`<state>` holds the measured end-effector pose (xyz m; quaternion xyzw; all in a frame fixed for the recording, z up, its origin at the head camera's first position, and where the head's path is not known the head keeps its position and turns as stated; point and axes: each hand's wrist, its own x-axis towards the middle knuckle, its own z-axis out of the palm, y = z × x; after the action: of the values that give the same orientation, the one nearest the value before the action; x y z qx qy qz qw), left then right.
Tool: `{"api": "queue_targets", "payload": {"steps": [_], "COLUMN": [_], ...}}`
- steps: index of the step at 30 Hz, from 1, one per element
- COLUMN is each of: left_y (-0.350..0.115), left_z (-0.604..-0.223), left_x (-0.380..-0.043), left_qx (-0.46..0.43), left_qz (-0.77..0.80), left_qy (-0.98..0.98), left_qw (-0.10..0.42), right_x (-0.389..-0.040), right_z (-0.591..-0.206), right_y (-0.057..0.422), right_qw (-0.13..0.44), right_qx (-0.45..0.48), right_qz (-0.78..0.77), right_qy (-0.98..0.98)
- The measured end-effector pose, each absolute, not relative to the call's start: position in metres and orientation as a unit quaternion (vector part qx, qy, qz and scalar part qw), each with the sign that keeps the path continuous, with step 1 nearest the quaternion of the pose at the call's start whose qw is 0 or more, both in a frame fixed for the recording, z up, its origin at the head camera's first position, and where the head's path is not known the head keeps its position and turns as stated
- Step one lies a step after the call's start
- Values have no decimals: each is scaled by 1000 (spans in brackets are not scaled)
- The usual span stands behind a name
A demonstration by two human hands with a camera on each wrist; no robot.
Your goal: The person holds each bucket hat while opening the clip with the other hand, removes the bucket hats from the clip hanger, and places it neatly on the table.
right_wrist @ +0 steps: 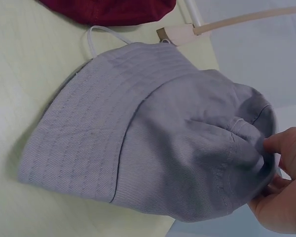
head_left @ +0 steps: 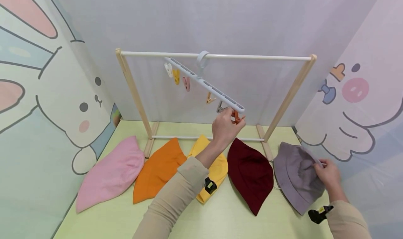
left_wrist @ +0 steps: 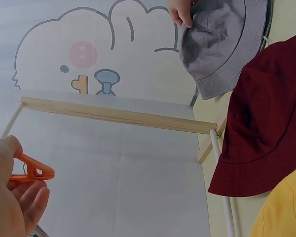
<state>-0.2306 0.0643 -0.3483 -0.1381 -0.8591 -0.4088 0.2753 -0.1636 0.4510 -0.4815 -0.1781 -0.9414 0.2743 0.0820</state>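
With its thumb and fingers my left hand (head_left: 227, 126) pinches an orange clothespin (left_wrist: 33, 169) at the near right end of a pale blue hanger (head_left: 217, 90). That hanger hooks over the white rod of a wooden rack and slants toward me. White, yellow, pink, tan and grey clothespins (head_left: 186, 84) also dangle from it. At the right of the table my right hand (head_left: 328, 175) grips the crown of a grey bucket hat (right_wrist: 167, 133), thumb on one side and fingers behind. A thin cord loop (right_wrist: 91, 39) shows at the hat's brim.
Left of the grey hat lie a dark red hat (head_left: 250, 174), a yellow hat (head_left: 217, 171), an orange hat (head_left: 160, 169) and a pink hat (head_left: 111, 174). The rack's wooden posts (head_left: 288, 97) stand behind them, near patterned curtains (head_left: 352, 109).
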Motion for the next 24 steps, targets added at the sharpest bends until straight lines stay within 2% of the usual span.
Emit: {"api": "queue_targets", "payload": {"steps": [17,24], "left_y": [70,73], "left_z": [-344,-340], "left_x": [-230,-230], "left_qx": [-154,-162], "left_qz": [-403,-390], "left_qy": [-854,-854], "left_qw": [290,302], "right_x": [-161,-159], "right_z": [-492,-500], "right_y": [455,456], "right_qw": [94,78], "right_qx": [-214,-232], "right_qz": [259,266], "right_qy": [-937,-932]}}
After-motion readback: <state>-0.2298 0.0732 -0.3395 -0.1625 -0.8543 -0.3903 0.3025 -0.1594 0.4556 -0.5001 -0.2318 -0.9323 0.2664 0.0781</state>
